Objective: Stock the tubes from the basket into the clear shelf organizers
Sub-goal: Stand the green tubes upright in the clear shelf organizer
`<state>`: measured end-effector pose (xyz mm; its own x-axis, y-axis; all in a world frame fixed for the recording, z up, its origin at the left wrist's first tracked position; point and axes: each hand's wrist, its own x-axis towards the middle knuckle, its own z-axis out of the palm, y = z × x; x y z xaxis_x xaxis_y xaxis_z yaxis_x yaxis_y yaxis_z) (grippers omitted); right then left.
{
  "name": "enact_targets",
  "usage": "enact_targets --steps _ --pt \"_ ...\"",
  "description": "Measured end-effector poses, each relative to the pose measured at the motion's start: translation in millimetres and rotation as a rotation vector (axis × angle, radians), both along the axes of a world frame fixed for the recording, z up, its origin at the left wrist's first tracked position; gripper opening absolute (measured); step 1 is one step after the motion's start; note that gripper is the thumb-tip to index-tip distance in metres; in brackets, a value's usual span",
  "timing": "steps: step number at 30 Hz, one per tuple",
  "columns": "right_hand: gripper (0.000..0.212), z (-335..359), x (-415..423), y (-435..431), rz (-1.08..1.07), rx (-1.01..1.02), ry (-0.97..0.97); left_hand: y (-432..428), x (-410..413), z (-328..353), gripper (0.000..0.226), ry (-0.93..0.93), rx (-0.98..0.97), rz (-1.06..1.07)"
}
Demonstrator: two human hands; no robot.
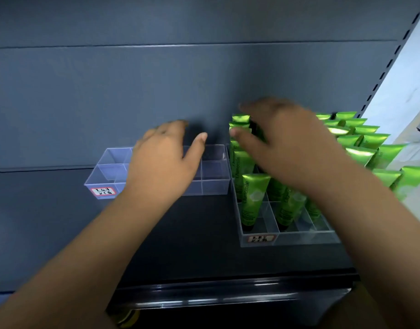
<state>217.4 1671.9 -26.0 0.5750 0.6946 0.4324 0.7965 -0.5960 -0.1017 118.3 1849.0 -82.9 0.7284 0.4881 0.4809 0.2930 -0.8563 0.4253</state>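
Your left hand [163,162] reaches forward over the shelf [199,238], palm down, hovering above the left clear organizer [213,184]. Its fingers [178,125] are loose and released, the thumb is spread out to the right, and they grasp nothing. Your right hand [285,148] stretches further back and to the right, palm down over the tops of the green tubes [251,198]. It is blurred; its fingers [249,106] point left above the crimped tube ends and the thumb lies just below them, but you cannot tell whether they are gripping a tube or only touching the tops. Both forearms are bare and angle in from the lower corners. You can count two hands, two clear organizers side by side, and two handwritten labels [103,191], one on the front of each. The tubes stand upright, caps down, packed in the right organizer [299,236] and in rows running on to its right. They are too many and too hidden by your hand to count.
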Motion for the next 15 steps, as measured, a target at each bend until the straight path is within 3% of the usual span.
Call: enact_targets --steps 6,15 --pt "0.064 -5.4 -85.9 52.8 0.179 0.055 0.036 33.4 -95.5 11.3 0.072 0.08 0.121 0.245" --pt "0.063 -52.4 -320.9 171.1 0.748 0.084 0.265 49.8 -380.8 -37.8 0.077 0.197 0.062 0.854"
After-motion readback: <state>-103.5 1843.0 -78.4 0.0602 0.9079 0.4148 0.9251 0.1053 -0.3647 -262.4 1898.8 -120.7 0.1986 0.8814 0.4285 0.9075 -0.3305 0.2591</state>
